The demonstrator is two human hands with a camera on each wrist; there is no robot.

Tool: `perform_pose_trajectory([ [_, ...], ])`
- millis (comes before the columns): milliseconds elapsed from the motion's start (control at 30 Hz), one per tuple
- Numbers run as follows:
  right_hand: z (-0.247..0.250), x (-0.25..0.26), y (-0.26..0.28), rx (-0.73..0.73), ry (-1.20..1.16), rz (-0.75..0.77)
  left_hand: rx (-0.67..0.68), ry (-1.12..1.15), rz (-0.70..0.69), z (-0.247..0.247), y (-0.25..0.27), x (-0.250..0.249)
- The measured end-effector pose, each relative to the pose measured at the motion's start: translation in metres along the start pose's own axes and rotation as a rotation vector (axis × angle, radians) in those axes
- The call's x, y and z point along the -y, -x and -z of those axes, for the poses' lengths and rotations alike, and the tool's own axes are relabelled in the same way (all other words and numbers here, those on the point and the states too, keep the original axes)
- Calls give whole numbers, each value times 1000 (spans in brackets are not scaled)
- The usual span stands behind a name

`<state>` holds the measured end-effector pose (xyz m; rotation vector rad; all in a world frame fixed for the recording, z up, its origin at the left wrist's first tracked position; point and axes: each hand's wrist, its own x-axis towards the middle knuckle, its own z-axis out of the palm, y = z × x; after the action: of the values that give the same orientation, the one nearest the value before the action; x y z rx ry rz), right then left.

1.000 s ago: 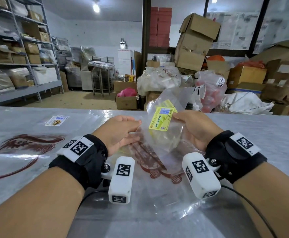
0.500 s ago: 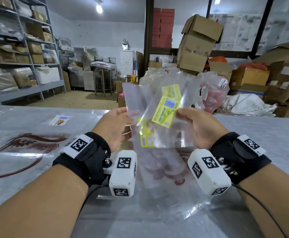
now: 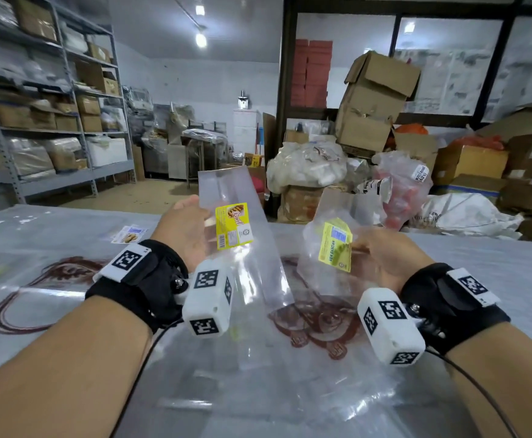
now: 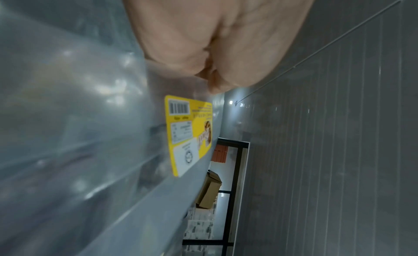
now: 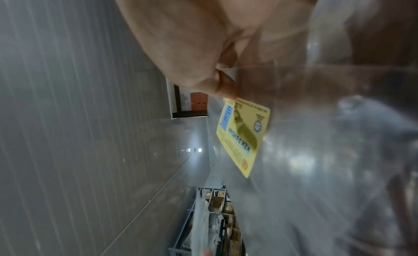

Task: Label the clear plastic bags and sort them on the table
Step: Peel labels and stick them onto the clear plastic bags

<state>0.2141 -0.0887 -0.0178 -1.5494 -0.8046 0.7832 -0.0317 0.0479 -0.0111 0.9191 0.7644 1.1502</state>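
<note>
Head view: above the table [image 3: 495, 267], the left hand [image 3: 185, 229] pinches a clear bag [image 3: 252, 273] with a yellow label [image 3: 233, 226], its writing blurred. The right hand [image 3: 384, 257] pinches a second bag [image 3: 318, 245] by a label reading "KEK PANDAN" [image 3: 335, 245].

Left wrist view: fingers [image 4: 210, 63] pinch plastic above the barcode label [image 4: 190, 133].

Right wrist view: fingertips [image 5: 224, 84] pinch the bag at the label's [image 5: 244, 134] corner.

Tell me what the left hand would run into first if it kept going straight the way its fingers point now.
Most likely nothing on the table. The left hand points forward and slightly right, holding its clear labelled bag above the table. Past the far edge, the way looks free until the floor clutter, though depth is unclear.
</note>
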Motion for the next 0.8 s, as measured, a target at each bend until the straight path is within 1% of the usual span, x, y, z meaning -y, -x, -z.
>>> perform_pose_trajectory([
  [100,-6,19,8,-27,94,177,31,-40,-17,10,9,-23],
  [167,-19,34,18,-32,128,251,54,-118,-13,23,15,-37],
  [233,-40,48,30,52,73,266,55,-180,-28,41,22,-52],
  [267,-54,53,35,108,35,258,44,-208,-37,53,25,-59],
  [367,-101,63,47,273,50,257,-29,-268,-104,94,34,-79],
  [500,-171,60,49,343,37,223,-134,-342,-116,159,58,-110],
  [633,-244,58,60,462,-38,139,-264,-470,-143,229,78,-145],
  [700,-278,57,68,518,-62,99,-316,-546,-134,264,86,-162],
  [800,-326,53,75,540,-88,39,-397,-708,-87,315,90,-183],
])
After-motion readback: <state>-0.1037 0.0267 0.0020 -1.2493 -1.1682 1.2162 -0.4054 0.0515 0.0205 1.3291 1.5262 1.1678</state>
